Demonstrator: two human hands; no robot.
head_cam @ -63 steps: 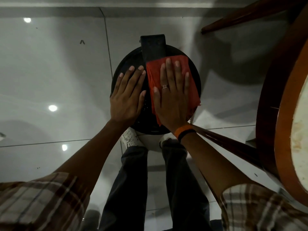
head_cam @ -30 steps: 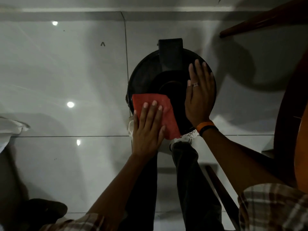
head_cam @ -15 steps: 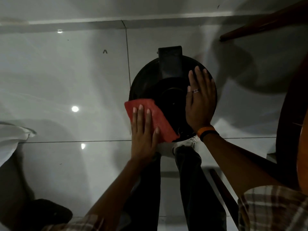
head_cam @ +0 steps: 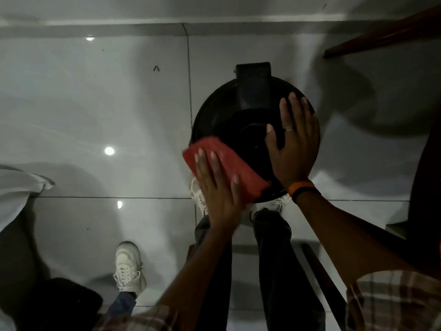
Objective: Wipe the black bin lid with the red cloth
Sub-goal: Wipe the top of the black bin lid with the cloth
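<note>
Across the glossy grey tiled floor (head_cam: 95,115), plenty of open room at 9 o'clock. Round black plastic bin lid (head_cam: 214,111) at centre, hinge block (head_cam: 253,87) at 12 o'clock. Folded red cloth (head_cam: 229,163) on the rim at 7 o'clock, long axis running 10 to 4, overhanging the edge. Left hand (head_cam: 218,187), flat and unclenched, pressing the cloth; bare lid lying toward 1 o'clock. Right hand (head_cam: 294,142), fingers spread, bracing at 3 o'clock. White shoe (head_cam: 128,266) well apart.
</note>
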